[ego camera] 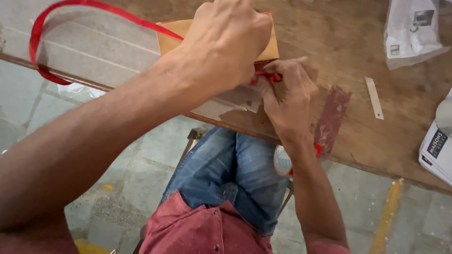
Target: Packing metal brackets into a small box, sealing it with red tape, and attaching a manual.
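The red ribbon is the thing in hand. One end is pinched at the near edge of a tan cardboard box that sits on the wooden table close to its front edge; from there the ribbon runs out toward ten o'clock in a wide loop that hangs past the table's edge, left slack, it seems, so there is length to draw through.

The left hand is clenched over the box, knuckles up, apparently pressing it down so it does not slide; whether its fingers also grip the ribbon under the palm I cannot tell. The right hand, just at four o'clock of it and touching it, pinches the short red end between thumb and fingertips at the box's lower right corner, held low against the table for steadiness.

At three o'clock of the right hand is a dull red patch on the wood, then a pale flat strip. Farther out, at one o'clock, lies a clear plastic bag with paper, and at the right edge a stack of white printed packs. Below the table edge, by the right wrist, a tape roll shows above the blue jeans.
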